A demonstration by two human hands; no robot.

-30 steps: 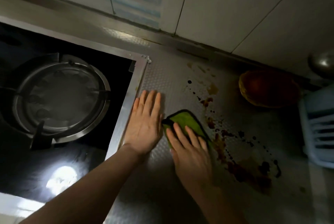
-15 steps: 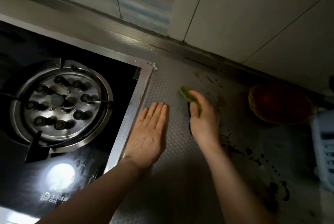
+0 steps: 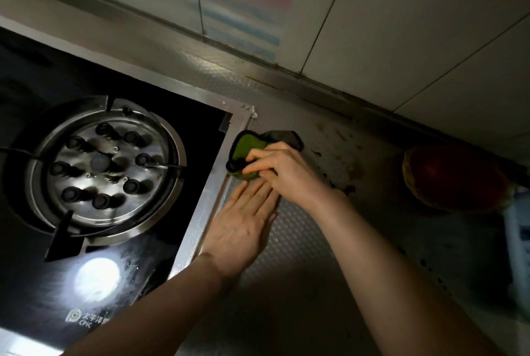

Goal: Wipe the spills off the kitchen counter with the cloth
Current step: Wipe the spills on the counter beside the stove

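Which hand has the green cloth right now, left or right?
The right hand, fingers curled on the black-edged green cloth beside the gas stove; the left hand lies flat, fingers straight, on the textured steel counter.

left hand (image 3: 243, 225) flat, fingers straight; right hand (image 3: 286, 173) grips cloth (image 3: 246, 144)

"太平洋" and "CPIC" beside a round logo, white print, on black glass hob (image 3: 31, 292)

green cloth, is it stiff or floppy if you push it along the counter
Probably floppy: the green cloth is bunched and folded under the right hand. It likely drags rather than glides, since the counter looks embossed.
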